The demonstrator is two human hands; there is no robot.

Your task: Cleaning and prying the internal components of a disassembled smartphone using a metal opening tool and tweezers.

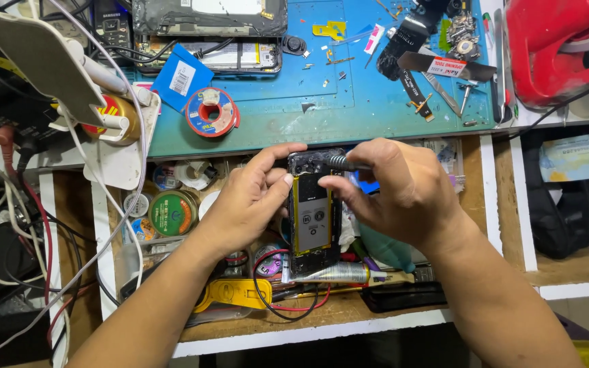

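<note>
Left hand [250,197]: grip pinches the phone [315,211] by its left edge and top corner, thumb on the near side, fingers curled over the top.
Right hand [397,191]: grip pressed together around a metal-tipped tool [343,163], whose knurled shaft lies across the phone's top right corner.
Phone: opened up, back cover off, held upright in the air between both hands, above the open drawer [322,317] and just in front of the bench edge; a yellow-edged battery fills its middle.
Bench [512,116]: white, crowded, with a blue mat [274,116] covering most of the working area.
On the mat: a red solder spool [210,112], a blue card [183,76], small screws and metal scraps, flat cables and pry tools [438,68] towards the right.
Far edge: another opened phone [209,27] lying flat, with a dark frame above it.
Right corner: a red machine [557,48], cable running off it.
Left side: a white stand [114,129] with a tilted plate, and white, red and black wires trailing down.
Drawer: wooden floor, white front lip, packed with round tins [173,212], tape rolls, a glue tube [339,274], a yellow plastic tool [236,293] and a loop of red and black wire [288,300].
Right shelf: dark bag [574,211] tucked under the bench in a white-framed compartment.
</note>
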